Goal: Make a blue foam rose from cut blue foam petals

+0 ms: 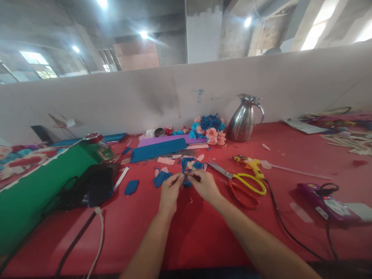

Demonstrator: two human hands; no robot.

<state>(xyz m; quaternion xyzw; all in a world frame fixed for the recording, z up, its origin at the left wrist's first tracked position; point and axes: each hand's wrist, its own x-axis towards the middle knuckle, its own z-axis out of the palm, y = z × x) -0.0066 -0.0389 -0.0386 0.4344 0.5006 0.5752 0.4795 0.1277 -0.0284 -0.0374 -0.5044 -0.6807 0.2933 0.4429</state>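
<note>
My left hand (pixel 172 187) and my right hand (pixel 204 183) meet above the middle of the red table, thumbs and fingertips pinched close together. Between them is a small blue paper piece (pixel 184 166), folded or curled upright; its lower end is hidden by my fingers. Cut blue paper petals (pixel 161 179) lie just left of my left hand, and a single blue petal (pixel 131 187) rests farther left. Pale pink paper scraps (pixel 166 160) are scattered behind my hands. To the right of my right hand lie open scissors (pixel 232 176) with one yellow and one red handle.
A yellow glue gun (pixel 255 167) lies beyond the scissors, its cord trailing forward. Behind stand a steel jug (pixel 241 120) and a bunch of paper flowers (pixel 211 133). Blue paper (pixel 158 150) lies beside them. A purple power strip (pixel 327 203) is right; a phone (pixel 100 186) and green box (pixel 43 190) are left.
</note>
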